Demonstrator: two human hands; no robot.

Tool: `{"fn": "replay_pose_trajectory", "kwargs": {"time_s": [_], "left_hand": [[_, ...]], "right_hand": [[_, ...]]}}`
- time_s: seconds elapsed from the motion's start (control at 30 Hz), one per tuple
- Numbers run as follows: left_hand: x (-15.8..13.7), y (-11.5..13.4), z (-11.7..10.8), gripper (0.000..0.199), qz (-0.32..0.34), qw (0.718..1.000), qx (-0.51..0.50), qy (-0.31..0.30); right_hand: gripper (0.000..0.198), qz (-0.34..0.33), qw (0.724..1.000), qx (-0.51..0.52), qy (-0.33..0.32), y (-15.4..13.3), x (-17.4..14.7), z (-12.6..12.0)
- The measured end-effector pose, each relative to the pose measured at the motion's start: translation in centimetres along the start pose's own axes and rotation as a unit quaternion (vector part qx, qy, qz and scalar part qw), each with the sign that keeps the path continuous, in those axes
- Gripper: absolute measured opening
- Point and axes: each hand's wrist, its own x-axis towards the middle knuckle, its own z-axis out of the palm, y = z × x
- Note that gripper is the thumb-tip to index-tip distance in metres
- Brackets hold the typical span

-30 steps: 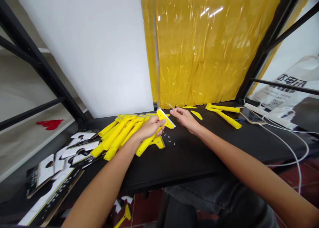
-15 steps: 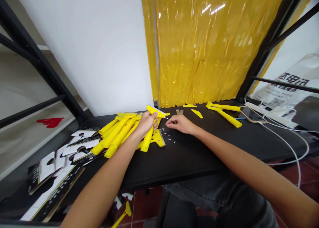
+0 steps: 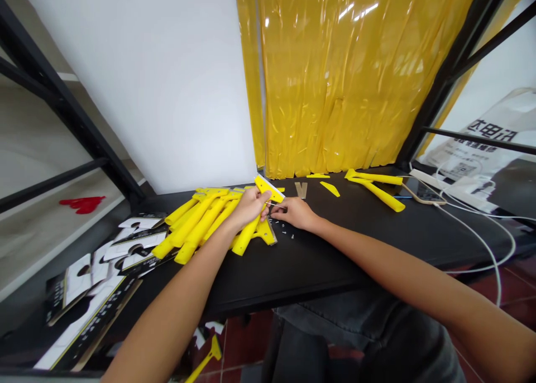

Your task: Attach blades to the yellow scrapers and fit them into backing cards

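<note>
My left hand (image 3: 250,205) is closed around a yellow scraper (image 3: 268,188), its wide head with a pale blade edge tilted up above my fingers. From my closed right hand (image 3: 295,212) a thin metal shaft, like a screwdriver's (image 3: 274,204), reaches toward the scraper just under its head; the handle is hidden in my palm. Several small screws (image 3: 285,232) are scattered below my right hand. Left of my left hand lies a pile of yellow scrapers (image 3: 201,226). Behind my right hand are flat metal blades (image 3: 300,190) and a yellow blade cover (image 3: 330,189).
Two yellow handles (image 3: 381,196) and a phone (image 3: 422,193) with white cables (image 3: 494,249) lie at the right. Black and white cardboard packages (image 3: 96,305) spread over the left. A yellow scraper (image 3: 207,360) is on the floor below the black table's edge (image 3: 268,302).
The scraper in my left hand has turned, its head tilting down to the right. My right hand has moved left and slightly down, bringing the shaft closer to the scraper.
</note>
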Motion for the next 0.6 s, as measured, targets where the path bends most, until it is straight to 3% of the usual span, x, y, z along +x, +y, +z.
{"fn": "replay_pose_trajectory", "kwargs": {"time_s": [0.3, 0.43, 0.6], "left_hand": [[0.0, -0.2, -0.1, 0.023, -0.010, 1.000, -0.011, 0.002], [0.0, 0.1, -0.2, 0.024, -0.019, 1.000, -0.022, -0.001], [0.0, 0.3, -0.2, 0.020, -0.025, 0.998, -0.053, 0.026]], "right_hand": [[0.008, -0.019, 0.999, 0.032, 0.019, -0.3, -0.2, -0.1], [0.009, -0.065, 0.994, 0.090, 0.011, -0.3, -0.4, -0.6], [0.009, -0.115, 0.991, 0.068, -0.003, 0.3, -0.4, -1.4]]}}
